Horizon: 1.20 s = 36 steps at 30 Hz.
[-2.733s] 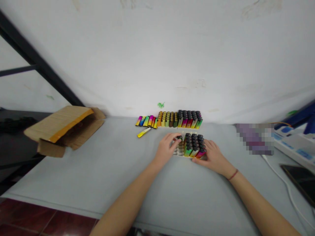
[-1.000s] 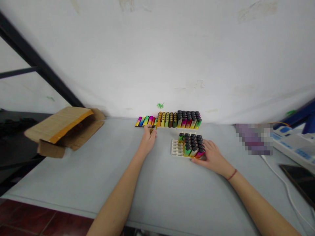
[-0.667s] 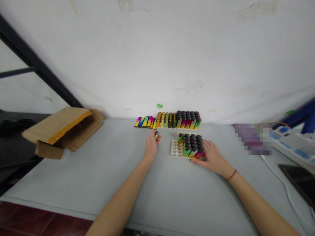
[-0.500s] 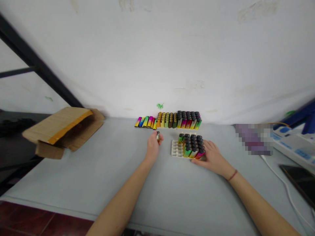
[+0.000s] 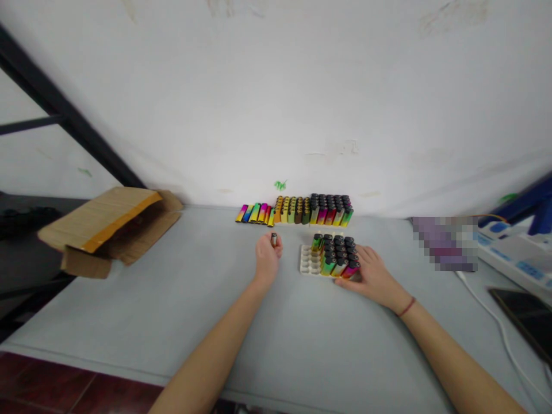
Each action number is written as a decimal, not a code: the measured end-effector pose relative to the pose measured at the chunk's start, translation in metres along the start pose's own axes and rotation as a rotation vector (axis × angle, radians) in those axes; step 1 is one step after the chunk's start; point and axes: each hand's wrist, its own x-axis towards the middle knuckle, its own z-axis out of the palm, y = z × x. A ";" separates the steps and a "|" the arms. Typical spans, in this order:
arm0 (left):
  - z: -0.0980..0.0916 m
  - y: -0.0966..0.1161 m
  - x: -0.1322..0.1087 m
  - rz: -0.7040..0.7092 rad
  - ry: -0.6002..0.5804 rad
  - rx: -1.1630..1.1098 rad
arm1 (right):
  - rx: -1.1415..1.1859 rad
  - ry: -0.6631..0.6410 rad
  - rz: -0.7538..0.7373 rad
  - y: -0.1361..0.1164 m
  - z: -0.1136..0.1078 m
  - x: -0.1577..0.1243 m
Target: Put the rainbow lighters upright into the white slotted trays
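Note:
My left hand is closed around a lighter, with only its dark metal-trimmed top showing above the fingers. To its right stands a white tray with round holes, partly filled with upright lighters that have black tops and colourful bodies. The tray's left columns show bare holes, apart from one green lighter at the back. My right hand grips the right side of this tray, thumb along the front and fingers behind the lighters.
Against the wall, several bright lighters lie flat beside a group of upright yellow-to-dark lighters and a black-topped group. A cardboard box lies open on the left. A power strip, white cable and phone are at right.
My left hand has turned slightly and shifted a little left, the lighter's top now more upright in the fist. My right hand stays on the tray.

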 end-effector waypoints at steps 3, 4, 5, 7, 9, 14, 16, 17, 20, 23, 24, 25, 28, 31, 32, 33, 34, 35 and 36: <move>0.005 0.003 -0.005 0.046 0.049 0.007 | 0.005 0.013 0.002 0.000 0.000 0.000; 0.007 0.004 -0.006 0.037 0.046 -0.002 | 0.005 0.011 0.001 0.000 0.000 0.000; 0.008 0.006 -0.007 0.021 0.054 -0.019 | 0.005 0.008 -0.001 0.000 0.000 0.000; 0.010 0.009 -0.008 -0.025 0.083 -0.061 | 0.004 0.000 -0.003 -0.001 -0.001 0.000; 0.012 0.012 -0.008 -0.061 0.111 -0.092 | 0.002 0.002 -0.002 -0.001 -0.001 0.001; 0.011 0.014 -0.006 -0.071 0.119 -0.117 | -0.007 0.009 -0.002 -0.001 -0.001 0.000; 0.010 0.014 -0.005 -0.078 0.097 -0.106 | -0.010 0.008 -0.003 -0.001 -0.001 0.000; 0.010 0.013 -0.006 -0.080 0.086 -0.101 | -0.010 0.007 -0.003 -0.001 0.000 0.000; 0.009 0.015 -0.007 -0.067 0.081 -0.109 | -0.006 0.010 -0.002 -0.001 0.000 0.000; 0.010 0.017 -0.007 -0.057 0.094 -0.121 | -0.005 0.014 0.002 -0.001 0.000 0.000; 0.010 0.017 -0.007 -0.063 0.094 -0.118 | -0.005 0.014 0.004 -0.001 0.000 0.000; 0.010 0.016 -0.007 -0.071 0.088 -0.114 | -0.005 0.013 0.005 -0.001 0.000 0.000; 0.010 0.012 -0.005 -0.090 0.038 -0.107 | 0.001 0.009 0.004 -0.001 -0.001 0.000; 0.011 0.003 -0.005 -0.006 -0.048 -0.065 | 0.008 0.009 0.001 -0.002 -0.002 0.001; 0.011 0.000 -0.006 0.044 -0.084 -0.031 | 0.010 0.009 0.000 -0.002 -0.002 0.001; 0.012 -0.003 -0.008 0.094 -0.124 0.009 | 0.012 0.009 -0.001 -0.002 -0.002 0.001; 0.013 -0.006 -0.011 0.140 -0.163 0.055 | 0.012 0.009 -0.001 -0.002 -0.003 0.001; 0.014 -0.008 -0.013 0.181 -0.194 0.106 | 0.012 0.009 -0.002 -0.002 -0.003 0.001; 0.015 -0.010 -0.016 0.223 -0.214 0.162 | 0.011 0.009 -0.003 -0.002 -0.003 0.001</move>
